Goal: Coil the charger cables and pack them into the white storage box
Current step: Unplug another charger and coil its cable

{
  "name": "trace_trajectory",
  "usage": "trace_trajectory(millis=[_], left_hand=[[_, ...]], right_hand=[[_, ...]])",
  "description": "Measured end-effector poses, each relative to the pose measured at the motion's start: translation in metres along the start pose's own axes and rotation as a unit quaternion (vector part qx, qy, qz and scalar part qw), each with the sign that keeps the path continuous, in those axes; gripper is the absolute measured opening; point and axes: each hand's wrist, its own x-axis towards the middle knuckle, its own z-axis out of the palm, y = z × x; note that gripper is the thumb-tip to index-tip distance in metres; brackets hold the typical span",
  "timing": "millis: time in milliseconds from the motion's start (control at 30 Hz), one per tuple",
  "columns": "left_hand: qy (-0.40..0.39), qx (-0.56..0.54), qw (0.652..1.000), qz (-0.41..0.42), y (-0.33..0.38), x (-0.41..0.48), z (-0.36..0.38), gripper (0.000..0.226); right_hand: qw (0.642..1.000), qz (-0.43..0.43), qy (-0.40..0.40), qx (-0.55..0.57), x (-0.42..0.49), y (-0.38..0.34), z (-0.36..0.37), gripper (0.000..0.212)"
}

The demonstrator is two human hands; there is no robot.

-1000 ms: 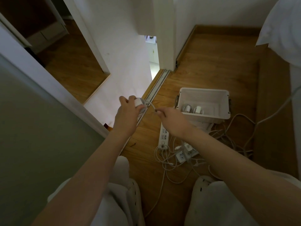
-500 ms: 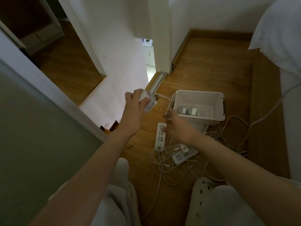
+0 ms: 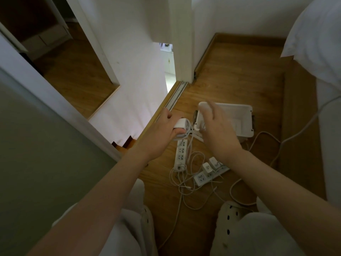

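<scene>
A white charger block [image 3: 181, 125] with part-wound cable is gripped in the left hand [image 3: 162, 133], right hand [image 3: 215, 130] spread empty at 3 o'clock; wraps should be kept snug before the white storage box [image 3: 241, 117].

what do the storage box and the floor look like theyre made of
Storage box: looks like white plastic, smooth and matte, with thin moulded walls and a rolled rim. Floor: wood or wood-look laminate, warm brown with visible grain and plank seams, slight sheen; which one can't be told.
</scene>
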Motion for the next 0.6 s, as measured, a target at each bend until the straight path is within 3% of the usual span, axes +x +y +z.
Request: trace_trajectory(millis=[100,200,233,300,333,367,400,467,600], left_hand=[[-0.007,0.034,0.999,0.014,0.002,-0.001,0.002,0.039],[-0.007,-0.019,1.000,-0.004,0.003,-0.001,0.003,0.035],[-0.001,-0.038,0.999,-0.007,0.003,-0.001,0.004,0.034],[0.019,-0.048,0.999,-0.012,0.003,0.000,0.004,0.033],[0.031,-0.038,0.999,-0.017,0.001,0.000,0.004,0.034],[0.044,-0.018,0.999,-0.024,0.000,0.002,0.004,0.035],[0.056,0.001,0.998,-0.036,-0.002,0.003,0.005,0.037],[0.086,0.002,0.993,-0.079,-0.006,0.004,0.006,0.039],[0.139,-0.125,0.963,-0.192,-0.002,0.009,0.006,0.039]], right_hand=[[0.991,-0.057,-0.110,0.058,-0.004,-0.003,0.005,0.046],[0.951,0.028,-0.166,0.260,-0.007,-0.011,0.005,0.040],[0.924,0.060,-0.167,0.338,-0.006,-0.014,0.005,0.038],[0.835,0.134,-0.157,0.511,-0.001,-0.021,0.005,0.028],[0.788,0.175,-0.150,0.571,0.001,-0.024,0.004,0.025],[0.763,0.210,-0.145,0.593,0.002,-0.026,0.004,0.023],[0.767,0.231,-0.144,0.582,0.002,-0.027,0.004,0.023],[0.811,0.227,-0.137,0.522,-0.001,-0.025,0.010,0.020],[0.876,0.138,-0.142,0.441,-0.012,-0.037,0.018,0.024]])
